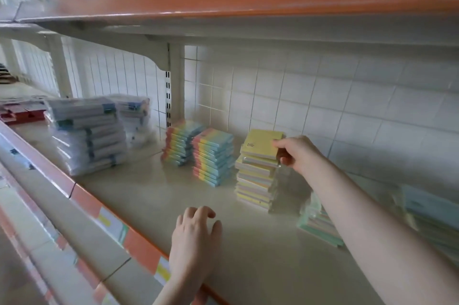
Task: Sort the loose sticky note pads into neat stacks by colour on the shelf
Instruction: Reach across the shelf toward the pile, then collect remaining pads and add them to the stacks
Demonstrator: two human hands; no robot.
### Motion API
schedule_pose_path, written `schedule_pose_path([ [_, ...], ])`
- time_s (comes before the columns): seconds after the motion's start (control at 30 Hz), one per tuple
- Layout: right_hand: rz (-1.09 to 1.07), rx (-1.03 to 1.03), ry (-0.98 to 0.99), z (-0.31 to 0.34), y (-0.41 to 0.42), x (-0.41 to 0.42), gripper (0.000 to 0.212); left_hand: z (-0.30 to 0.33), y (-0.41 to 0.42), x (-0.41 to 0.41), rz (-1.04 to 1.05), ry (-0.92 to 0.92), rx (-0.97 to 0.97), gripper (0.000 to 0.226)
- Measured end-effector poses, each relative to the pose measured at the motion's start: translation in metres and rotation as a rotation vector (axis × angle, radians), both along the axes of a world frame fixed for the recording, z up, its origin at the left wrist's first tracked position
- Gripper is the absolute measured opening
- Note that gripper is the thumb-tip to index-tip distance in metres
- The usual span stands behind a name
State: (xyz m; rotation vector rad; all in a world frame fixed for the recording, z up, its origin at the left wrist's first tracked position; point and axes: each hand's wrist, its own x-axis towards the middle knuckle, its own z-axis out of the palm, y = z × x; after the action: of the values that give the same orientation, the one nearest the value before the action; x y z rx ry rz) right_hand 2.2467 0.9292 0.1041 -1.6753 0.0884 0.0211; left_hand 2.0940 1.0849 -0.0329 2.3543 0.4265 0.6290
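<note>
Yellow pad (263, 143) lies tilted atop the pastel stack (255, 180), its right edge pinched in the right grip (295, 153); left grip (196, 235) hovers nearer, fingers relaxed, over the shelf (154, 195).

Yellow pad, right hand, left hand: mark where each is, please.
yellow pad (262, 142), head view, its top face.
right hand (296, 153), head view, back of the hand, pinching the pad's right edge.
left hand (195, 235), head view, back of the hand.
</note>
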Motion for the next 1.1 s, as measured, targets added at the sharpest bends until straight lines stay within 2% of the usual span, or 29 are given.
schedule_pose_path([
  [0.07, -0.032, -0.121, -0.032, -0.004, -0.001, 0.006, 0.016, 0.0, 0.001, 0.001, -0.014, 0.005, -0.01, 0.021],
  [0.2, -0.093, -0.357, -0.091, -0.011, -0.006, 0.01, 0.029, 0.0, 0.001, 0.001, -0.039, 0.017, -0.013, 0.021],
  [0.3, -0.149, -0.495, -0.21, -0.013, -0.006, 0.005, 0.023, 0.002, 0.002, 0.001, -0.045, 0.034, -0.016, 0.022],
  [0.4, -0.226, -0.6, -0.336, -0.008, -0.011, -0.012, 0.032, 0.003, 0.002, 0.001, -0.042, 0.04, -0.017, 0.023],
  [0.67, -0.351, -1.042, -0.639, -0.017, -0.086, -0.086, 0.023, 0.004, 0.001, 0.0, -0.028, 0.046, 0.023, 0.028],
  [0.83, -0.475, -1.216, -0.661, -0.036, -0.163, -0.14, 0.014, 0.013, -0.039, -0.014, -0.022, -0.031, 0.067, 0.027],
  [0.9, -0.537, -1.258, -0.674, -0.045, -0.2, -0.165, 0.013, 0.02, -0.072, -0.026, -0.086, -0.103, 0.112, 0.024],
  [1.03, -0.611, -1.345, -0.585, -0.057, -0.283, -0.225, 0.025, 0.034, -0.151, -0.051, -0.224, -0.237, 0.228, 0.022],
  [1.1, -0.681, -1.388, -0.546, -0.062, -0.329, -0.259, 0.013, 0.039, -0.193, -0.066, -0.28, -0.269, 0.247, 0.022],
])
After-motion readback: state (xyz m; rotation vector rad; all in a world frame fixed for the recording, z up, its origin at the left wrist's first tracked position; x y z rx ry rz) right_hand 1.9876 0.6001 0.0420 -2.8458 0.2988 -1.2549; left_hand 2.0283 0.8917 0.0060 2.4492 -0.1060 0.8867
